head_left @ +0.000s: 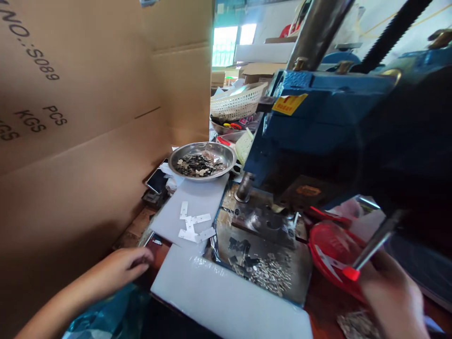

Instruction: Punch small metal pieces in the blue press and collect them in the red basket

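My left hand (122, 267) reaches low at the left, fingers curled loosely near the edge of a white foam sheet (226, 296); nothing shows in it. My right hand (391, 292) at the lower right grips a thin tool with a red tip (367, 252) over a red plastic dish (328, 245). Ahead stands a blue press machine (318, 117) with a metal base plate (261, 245) carrying scattered small metal pieces (271, 273). Several white flat strips (193, 227) lie on a second white sheet (197, 197).
A steel bowl (202, 160) of small metal parts sits beyond the sheets. A large cardboard wall (77, 117) closes the left side. A white woven basket (237, 101), scissors and boxes lie further back. A phone (157, 180) rests near the cardboard.
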Motion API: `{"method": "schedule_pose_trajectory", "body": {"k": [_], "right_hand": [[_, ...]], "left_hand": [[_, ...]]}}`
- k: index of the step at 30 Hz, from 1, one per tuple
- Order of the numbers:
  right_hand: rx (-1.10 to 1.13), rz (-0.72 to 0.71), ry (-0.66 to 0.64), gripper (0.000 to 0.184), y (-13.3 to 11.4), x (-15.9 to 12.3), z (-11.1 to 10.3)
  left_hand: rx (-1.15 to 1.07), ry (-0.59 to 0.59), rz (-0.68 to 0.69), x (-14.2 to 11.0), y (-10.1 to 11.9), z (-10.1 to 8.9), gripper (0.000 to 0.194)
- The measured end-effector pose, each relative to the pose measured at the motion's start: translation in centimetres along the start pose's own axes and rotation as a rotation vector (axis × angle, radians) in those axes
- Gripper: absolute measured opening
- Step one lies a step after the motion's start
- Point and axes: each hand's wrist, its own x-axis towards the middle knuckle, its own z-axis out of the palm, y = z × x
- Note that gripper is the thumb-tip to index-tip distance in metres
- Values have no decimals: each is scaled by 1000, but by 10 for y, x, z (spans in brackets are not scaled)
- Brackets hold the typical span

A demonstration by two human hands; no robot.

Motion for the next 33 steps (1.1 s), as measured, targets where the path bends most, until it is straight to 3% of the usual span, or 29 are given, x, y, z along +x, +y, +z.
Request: {"method": "schedule_pose_trajectory", "body": {"k": [2, 4, 9, 13, 17, 24, 29, 33], "right_hand": [[-81, 139, -22, 35, 16, -2, -11], [-118, 168, -26, 33, 24, -9, -15], [-3, -165, -35, 43, 7, -45, 4], [160, -476, -264, 33, -24, -73, 32], [83, -613, -376, 21, -48, -82, 52], [-179, -666, -359, 17, -65, -78, 54], [-141, -671, -380, 17, -59, -78, 54], [29, -618, -318, 19, -57, -75, 56]], "left_hand": [[49, 98, 151, 23, 27, 4, 28], [143, 223, 254, 46, 51, 15, 27], [277, 351, 245, 90, 81, 43, 20], [240, 318, 284, 101, 85, 46, 12], [111, 233, 304, 102, 96, 44, 10], [-447, 102, 307, 114, 143, 61, 20], [-690, 5, 332, 122, 170, 74, 14], [-696, -17, 323, 130, 170, 89, 14]]}}
